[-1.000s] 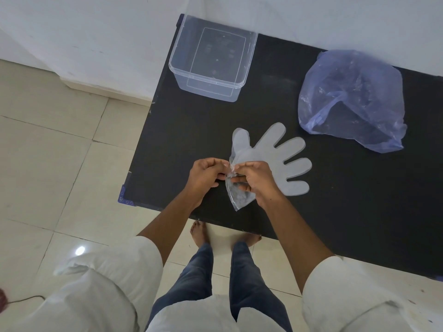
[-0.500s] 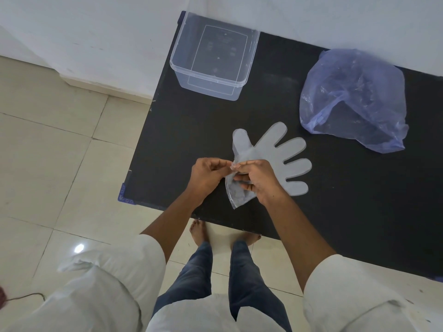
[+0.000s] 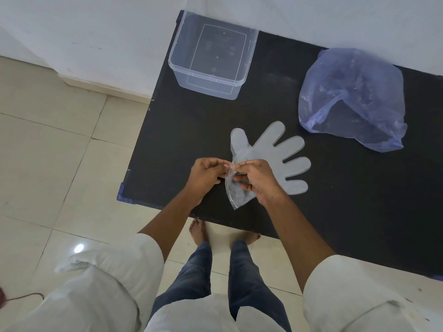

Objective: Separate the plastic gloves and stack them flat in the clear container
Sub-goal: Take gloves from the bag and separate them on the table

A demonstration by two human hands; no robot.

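Note:
A flat stack of translucent plastic gloves (image 3: 273, 154) lies on the black table (image 3: 347, 212), fingers pointing right and away from me. My left hand (image 3: 207, 174) and my right hand (image 3: 255, 178) both pinch the cuff edge of the gloves, fingertips nearly touching, with the cuff lifted and hanging below my right hand. The clear container (image 3: 211, 56) stands at the far left corner of the table with nothing visible inside it.
A crumpled bluish plastic bag (image 3: 352, 99) lies at the far right of the table. A white wall runs behind the table. The table's near edge and left edge border tiled floor (image 3: 60, 164), where my bare feet stand.
My hands stay pinched on the glove cuff with only small finger shifts; the gloves have barely moved.

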